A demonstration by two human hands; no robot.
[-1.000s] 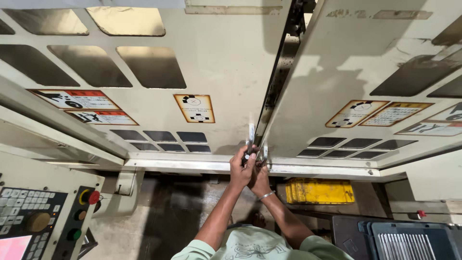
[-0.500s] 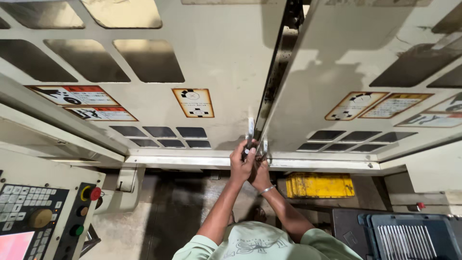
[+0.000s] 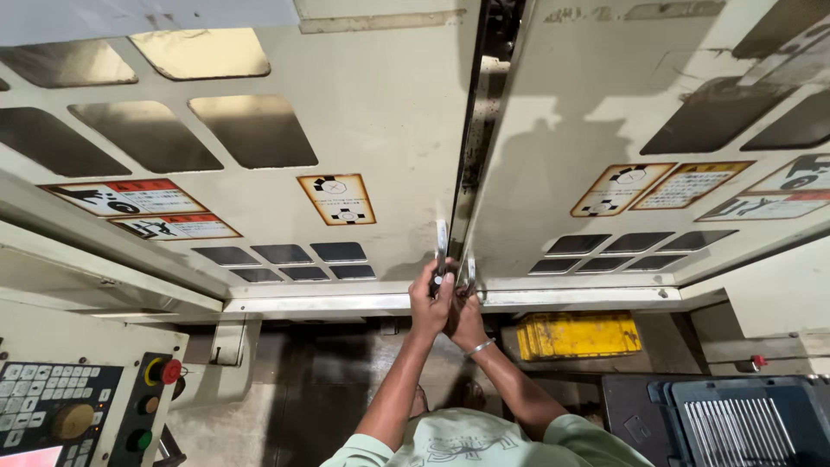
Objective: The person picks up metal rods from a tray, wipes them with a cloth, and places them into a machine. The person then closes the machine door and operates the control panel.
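Two cream sliding machine doors meet in front of me, the left door (image 3: 380, 130) and the right door (image 3: 605, 104), with a narrow dark gap (image 3: 484, 112) between them. My left hand (image 3: 430, 300) is closed around the metal handle (image 3: 441, 242) at the left door's edge. My right hand (image 3: 468, 318), with a bangle on its wrist, grips the metal handle (image 3: 471, 266) at the right door's edge. Both hands sit close together at the bottom of the seam.
Dark window panels and warning stickers (image 3: 337, 199) cover both doors. A control panel (image 3: 52, 411) with a keypad and a red button (image 3: 170, 371) stands at the lower left. A yellow crate (image 3: 577, 335) lies under the right door, and a dark ribbed bin (image 3: 743, 419) sits at the lower right.
Both hands have stayed on the door handles at the seam. The view has shifted slightly; the gap between the doors looks about the same.
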